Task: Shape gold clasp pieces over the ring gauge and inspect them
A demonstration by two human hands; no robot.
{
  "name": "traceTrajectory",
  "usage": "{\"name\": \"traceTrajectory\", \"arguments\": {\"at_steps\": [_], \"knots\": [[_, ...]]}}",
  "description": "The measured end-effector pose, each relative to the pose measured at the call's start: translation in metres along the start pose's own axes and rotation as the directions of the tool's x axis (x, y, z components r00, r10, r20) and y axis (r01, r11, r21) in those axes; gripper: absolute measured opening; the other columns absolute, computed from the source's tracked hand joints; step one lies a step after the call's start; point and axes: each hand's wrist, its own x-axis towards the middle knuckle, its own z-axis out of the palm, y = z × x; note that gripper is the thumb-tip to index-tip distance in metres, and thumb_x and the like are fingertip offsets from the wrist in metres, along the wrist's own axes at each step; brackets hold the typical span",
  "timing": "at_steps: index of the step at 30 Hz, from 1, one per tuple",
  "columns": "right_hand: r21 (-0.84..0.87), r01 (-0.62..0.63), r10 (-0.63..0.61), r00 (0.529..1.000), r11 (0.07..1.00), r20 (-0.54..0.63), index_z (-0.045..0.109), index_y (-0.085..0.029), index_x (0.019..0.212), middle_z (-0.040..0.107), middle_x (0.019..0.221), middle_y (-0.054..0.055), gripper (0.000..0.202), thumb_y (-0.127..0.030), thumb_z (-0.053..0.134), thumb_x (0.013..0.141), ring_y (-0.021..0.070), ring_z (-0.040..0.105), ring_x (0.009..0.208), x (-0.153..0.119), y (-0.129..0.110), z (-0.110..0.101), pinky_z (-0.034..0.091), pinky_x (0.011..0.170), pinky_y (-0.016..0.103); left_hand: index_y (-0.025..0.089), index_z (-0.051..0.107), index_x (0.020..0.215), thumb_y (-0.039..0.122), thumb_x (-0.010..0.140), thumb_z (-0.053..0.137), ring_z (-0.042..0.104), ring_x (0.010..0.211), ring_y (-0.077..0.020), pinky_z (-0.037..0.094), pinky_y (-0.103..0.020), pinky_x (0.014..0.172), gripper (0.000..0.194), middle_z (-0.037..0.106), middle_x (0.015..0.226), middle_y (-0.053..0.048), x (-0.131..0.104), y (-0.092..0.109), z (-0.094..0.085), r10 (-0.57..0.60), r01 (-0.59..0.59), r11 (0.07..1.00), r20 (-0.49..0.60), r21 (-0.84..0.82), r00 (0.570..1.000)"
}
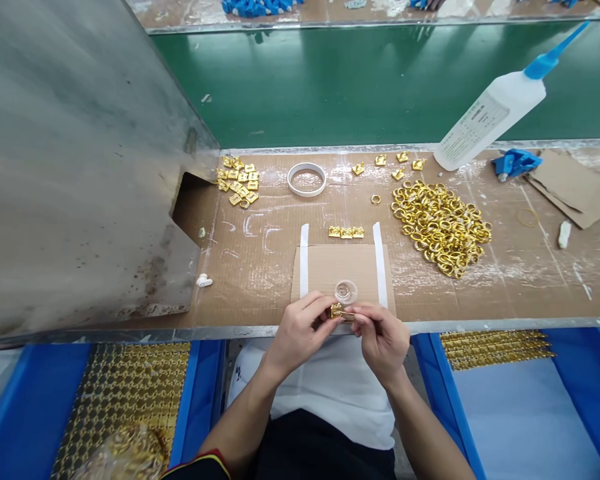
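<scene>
My left hand pinches a small gold-coloured ornament piece between thumb and fingertips, just above the front edge of the bench. Between the fingers of my right hand is a thin stick-like tool, its tip at the gold piece. Right behind my fingertips sits a small round clear dish on a cardboard pad held by two white tape strips. Beyond the pad, three gold square pieces lie side by side in a row.
Gold rings are heaped at right, gold square pieces at left. A white tape ring lies between. A blue-capped bottle stands behind the heap. A metal housing blocks the left. Blue trays flank my lap.
</scene>
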Motion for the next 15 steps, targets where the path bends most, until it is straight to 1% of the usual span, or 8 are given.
{"name": "traceTrajectory", "arguments": {"at_steps": [6, 15], "knots": [[0.005, 0.000, 0.000, 1.000, 1.000, -0.019, 0.069, -0.023, 0.097, 0.077, 0.087, 0.004, 0.015, -0.013, 0.058, 0.099, 0.0094, 0.062, 0.048, -0.0005, 0.0006, -0.0003, 0.054, 0.044, 0.020, 0.017, 0.067, 0.108, 0.021, 0.096, 0.063, 0.060, 0.067, -0.0124, 0.051, -0.021, 0.061, 0.013, 0.066, 0.088, -0.004, -0.0009, 0.0002, -0.0001, 0.001, -0.001, 1.000, -0.004, 0.010, 1.000], [0.029, 0.007, -0.006, 1.000, 1.000, -0.018, 0.070, -0.023, 0.097, 0.077, 0.086, 0.004, 0.016, -0.014, 0.058, 0.099, 0.0101, 0.062, 0.047, 0.0009, -0.0008, 0.0000, 0.054, 0.043, 0.021, 0.016, 0.067, 0.108, 0.020, 0.096, 0.064, 0.061, 0.068, -0.0123, 0.053, -0.021, 0.063, 0.014, 0.064, 0.086, -0.003, 0.0005, -0.0004, 0.0003, 0.015, -0.015, 1.000, -0.011, -0.001, 1.000]]}}
